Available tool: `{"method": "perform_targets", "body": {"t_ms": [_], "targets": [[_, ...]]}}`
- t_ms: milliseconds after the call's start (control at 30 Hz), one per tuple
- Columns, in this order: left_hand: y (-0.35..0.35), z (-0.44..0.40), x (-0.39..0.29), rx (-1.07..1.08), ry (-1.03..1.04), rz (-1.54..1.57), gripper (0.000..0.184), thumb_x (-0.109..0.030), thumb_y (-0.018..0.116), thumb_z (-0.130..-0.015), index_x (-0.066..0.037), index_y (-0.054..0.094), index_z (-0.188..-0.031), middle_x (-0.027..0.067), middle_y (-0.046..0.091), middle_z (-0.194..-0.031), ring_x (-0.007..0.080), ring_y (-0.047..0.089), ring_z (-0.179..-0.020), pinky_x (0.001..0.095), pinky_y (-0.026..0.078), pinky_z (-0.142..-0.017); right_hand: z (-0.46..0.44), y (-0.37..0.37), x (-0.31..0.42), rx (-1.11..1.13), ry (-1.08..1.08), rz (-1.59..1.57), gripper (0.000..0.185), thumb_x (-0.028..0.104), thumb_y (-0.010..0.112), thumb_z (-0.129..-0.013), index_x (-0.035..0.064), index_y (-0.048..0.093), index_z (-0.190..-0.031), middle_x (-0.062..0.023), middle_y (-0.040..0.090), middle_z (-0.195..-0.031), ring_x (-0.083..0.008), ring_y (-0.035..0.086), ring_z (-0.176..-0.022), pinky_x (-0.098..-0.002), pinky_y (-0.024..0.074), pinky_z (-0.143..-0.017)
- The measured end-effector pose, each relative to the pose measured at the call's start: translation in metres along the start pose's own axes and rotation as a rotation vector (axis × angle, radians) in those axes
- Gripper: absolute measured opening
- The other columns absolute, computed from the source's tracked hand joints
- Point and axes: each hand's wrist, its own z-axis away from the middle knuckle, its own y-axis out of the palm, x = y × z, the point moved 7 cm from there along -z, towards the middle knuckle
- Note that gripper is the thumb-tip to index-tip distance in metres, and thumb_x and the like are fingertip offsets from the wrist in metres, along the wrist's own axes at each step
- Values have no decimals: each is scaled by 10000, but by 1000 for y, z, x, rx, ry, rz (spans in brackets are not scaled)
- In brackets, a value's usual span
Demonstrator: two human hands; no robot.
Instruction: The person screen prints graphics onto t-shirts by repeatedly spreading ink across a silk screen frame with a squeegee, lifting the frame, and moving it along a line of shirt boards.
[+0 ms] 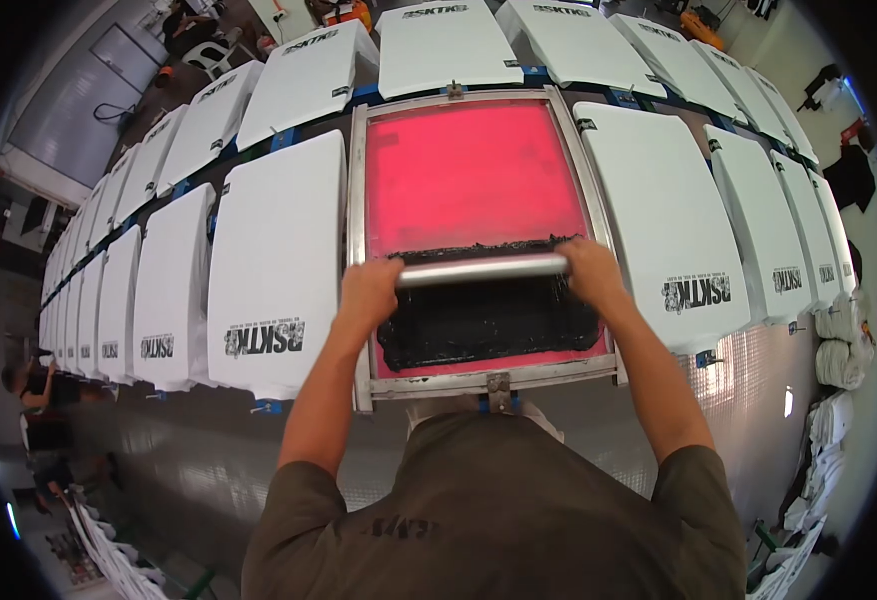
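My left hand [373, 284] and my right hand [592, 268] are closed round the two ends of a squeegee [484, 270] with a silvery bar handle. The squeegee lies across a screen printing frame [357, 210] with a metal rim and a pink-red mesh [469, 170]. Black ink [489, 330] covers the mesh on the near side of the bar, and a ragged black line runs just beyond it. The squeegee's blade and whatever lies beneath the frame are hidden.
White shirts on boards stand in two rows, left [279, 260] and right [659, 210] of the frame, many with black lettering. A metal clamp [500, 392] sits at the frame's near edge. Another person [39, 400] is at far left. White cloth [839, 345] is piled at right.
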Motion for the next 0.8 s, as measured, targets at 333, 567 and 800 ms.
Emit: {"method": "perform_targets", "body": {"t_ms": [333,567,800], "targets": [[8,76,-45,-218,43,56,294,36,561,-683,-64,591,-958,74,615,-942,262,587,-925,472,431,-888,72,20,20,-201,-74,-25,335,-38,621,-639,84,617,-951,-71,588,-937,-284,555,-913,-389,452,-789],[-43,112,-57,-24,-31,211,300,47,563,-698,-92,620,-957,84,661,-847,300,637,-828,487,466,-795,111,-39,45,41,-87,-104,370,-23,650,-622,95,660,-972,-39,626,-901,-251,597,-893,-376,488,-743],[-22,108,-48,317,-116,318,224,-8,605,-705,-99,631,-908,117,650,-770,333,643,-770,465,480,-731,104,-32,50,51,-74,-164,279,-3,639,-675,107,665,-930,-45,624,-838,-265,624,-881,-408,515,-738]]}}
